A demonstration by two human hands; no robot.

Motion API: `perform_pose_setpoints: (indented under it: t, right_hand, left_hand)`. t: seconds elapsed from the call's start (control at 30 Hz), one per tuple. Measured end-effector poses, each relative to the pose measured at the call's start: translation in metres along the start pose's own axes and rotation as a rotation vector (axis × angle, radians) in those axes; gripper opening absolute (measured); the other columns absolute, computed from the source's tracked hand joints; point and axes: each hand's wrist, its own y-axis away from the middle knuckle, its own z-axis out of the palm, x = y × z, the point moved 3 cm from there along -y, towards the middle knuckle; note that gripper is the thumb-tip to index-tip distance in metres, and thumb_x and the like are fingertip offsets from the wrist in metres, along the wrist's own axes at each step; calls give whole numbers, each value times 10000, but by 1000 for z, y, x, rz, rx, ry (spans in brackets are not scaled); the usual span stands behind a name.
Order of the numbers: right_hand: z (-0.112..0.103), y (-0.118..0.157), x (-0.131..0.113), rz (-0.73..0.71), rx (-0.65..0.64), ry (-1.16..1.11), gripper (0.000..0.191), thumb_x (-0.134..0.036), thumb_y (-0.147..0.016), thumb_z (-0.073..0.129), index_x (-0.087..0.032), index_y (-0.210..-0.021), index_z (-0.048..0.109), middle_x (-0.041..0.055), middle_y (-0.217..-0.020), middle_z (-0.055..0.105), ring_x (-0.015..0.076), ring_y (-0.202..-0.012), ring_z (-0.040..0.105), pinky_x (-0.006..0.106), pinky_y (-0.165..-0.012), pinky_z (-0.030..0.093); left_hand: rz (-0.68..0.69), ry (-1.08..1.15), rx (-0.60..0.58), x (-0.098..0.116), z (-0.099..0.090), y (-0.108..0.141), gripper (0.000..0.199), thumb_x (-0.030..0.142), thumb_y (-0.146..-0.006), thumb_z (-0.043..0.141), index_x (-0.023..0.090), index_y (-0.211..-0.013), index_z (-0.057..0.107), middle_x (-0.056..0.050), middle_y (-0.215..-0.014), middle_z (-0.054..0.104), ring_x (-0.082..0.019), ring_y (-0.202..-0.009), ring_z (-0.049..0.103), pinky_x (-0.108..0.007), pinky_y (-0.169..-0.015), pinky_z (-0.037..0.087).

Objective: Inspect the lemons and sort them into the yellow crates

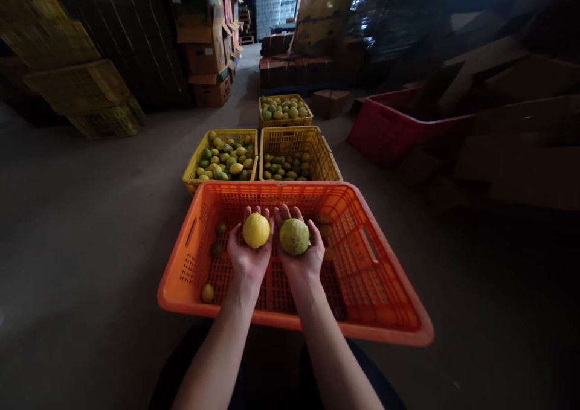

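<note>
Palm up, my left hand (247,262) cups a yellow lemon (256,230). Beside it, my right hand (306,265) cradles a green lemon (294,237) with pale, rough-looking marks on its skin. Both hands hover over an orange plastic crate (385,334) with slotted walls. On its left side lie a small yellow lemon (207,293) and two darker fruits (216,250). More fruit shows dimly on the right, behind my right hand. My forearms cover part of the crate's floor.
Ahead stand yellow crates of lemons: one at left (194,162), one at right (333,159), another behind (286,122). A red crate (389,135) and cardboard sit to the right. Stacked yellow crates (81,84) are at left, cardboard boxes (211,90) farther back.
</note>
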Motion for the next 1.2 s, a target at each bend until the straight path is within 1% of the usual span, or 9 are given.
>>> perform_pose_setpoints:
  t: [0.23, 0.43, 0.6, 0.8, 0.93, 1.07, 1.13, 1.2]
  right_hand:
    - [-3, -2, 4, 19, 0, -9, 279, -322, -847, 491, -184, -969, 700, 95, -1067, 750, 251, -1131, 656, 525, -1098, 418]
    - [-3, -2, 6, 19, -8, -2, 257, -323, -841, 511, -190, -958, 697, 89, -1066, 753, 244, -1096, 673, 526, -1091, 425]
    - [-5, -2, 6, -1, 7, 3, 228, -298, -826, 518, -197, -931, 693, 76, -1005, 765, 228, -1039, 695, 517, -1083, 439]
    - [-5, -2, 7, 15, 47, -31, 210, -282, -816, 512, -202, -891, 692, 60, -927, 771, 238, -978, 716, 528, -1060, 459]
    - [-5, -1, 7, 31, 87, -44, 193, -265, -806, 521, -205, -880, 689, 47, -898, 773, 237, -959, 722, 519, -1056, 465]
    - [-4, -1, 7, 34, 109, -45, 184, -259, -795, 525, -216, -875, 685, 32, -879, 773, 221, -961, 721, 485, -1059, 470]
    - [-5, -1, 7, 31, 117, -33, 184, -252, -794, 525, -218, -878, 685, 31, -885, 772, 211, -966, 719, 466, -1063, 469]
    - [-7, -2, 7, 28, 121, -23, 185, -247, -790, 526, -222, -878, 686, 32, -892, 771, 204, -973, 716, 454, -1063, 470]
  left_hand:
    - [-6, 19, 1, -1, -1, -2, 322, 221, -863, 434, 158, -948, 738, -87, -1073, 721, -230, -1135, 634, -363, -956, 521]
    - [-7, 43, 34, 0, 0, -1, 322, 207, -861, 430, 157, -928, 742, -78, -1036, 731, -230, -1093, 654, -361, -932, 537]
    - [-18, 44, 42, -1, 1, 0, 322, 191, -859, 432, 152, -916, 746, -77, -1027, 735, -221, -1063, 666, -354, -934, 537]
    - [-22, 67, 74, -2, 2, 0, 323, 189, -863, 427, 154, -906, 744, -71, -1004, 739, -202, -1036, 673, -341, -937, 534]
    - [-25, 58, 59, -2, 0, 0, 323, 179, -853, 429, 161, -910, 746, -68, -1000, 741, -199, -1034, 675, -339, -935, 535]
    - [-16, 35, 47, -2, -1, -1, 327, 182, -840, 426, 161, -899, 747, -78, -997, 740, -208, -1036, 675, -347, -929, 538]
    - [-7, 25, 48, -2, -1, -1, 337, 185, -838, 425, 162, -931, 748, -84, -1025, 736, -207, -1047, 672, -347, -934, 535]
    - [-7, 24, 63, -3, -1, -1, 363, 188, -840, 421, 165, -1004, 744, -89, -1076, 728, -209, -1067, 667, -344, -938, 533]
